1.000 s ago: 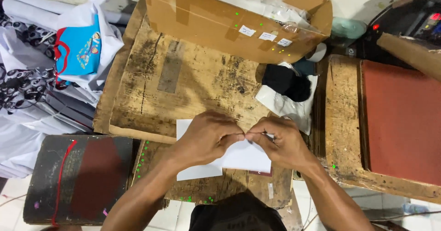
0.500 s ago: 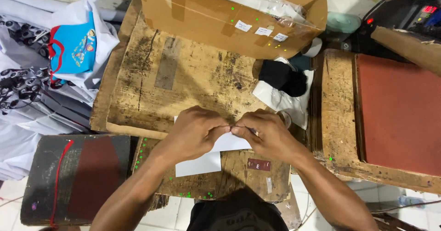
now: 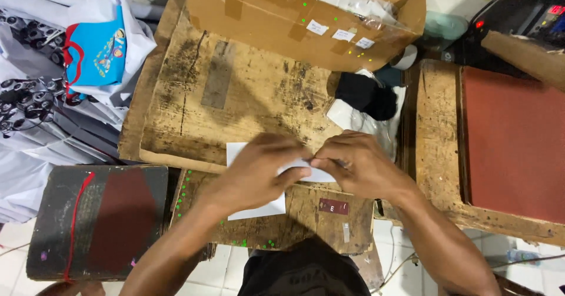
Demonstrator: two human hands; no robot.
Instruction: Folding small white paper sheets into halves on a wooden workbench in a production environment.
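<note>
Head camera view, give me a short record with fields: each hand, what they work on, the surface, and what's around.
left hand: on the white sheet, fingers pinching
right hand: on the same sheet, fingers meeting the left's
white sheet: flat, partly covered
surface: worn cardboard
behind: open cardboard box
right: red pad
left: blue shirt

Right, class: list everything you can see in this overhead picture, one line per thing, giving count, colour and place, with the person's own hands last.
white sheet: one, white, on the worn board, under both hands.
worn board: one, brown and stained, centre.
cardboard box: one, brown, with small white labels, top centre.
blue shirt: one, blue with red trim, on the pale cloth pile, top left.
dark pad: one, blackish with a red cord, bottom left.
red plate: one, rust red, on a wooden frame, right.
black cloth: one, black, below the box.
left hand: one, pressing the sheet.
right hand: one, pinching the sheet's edge.
</note>
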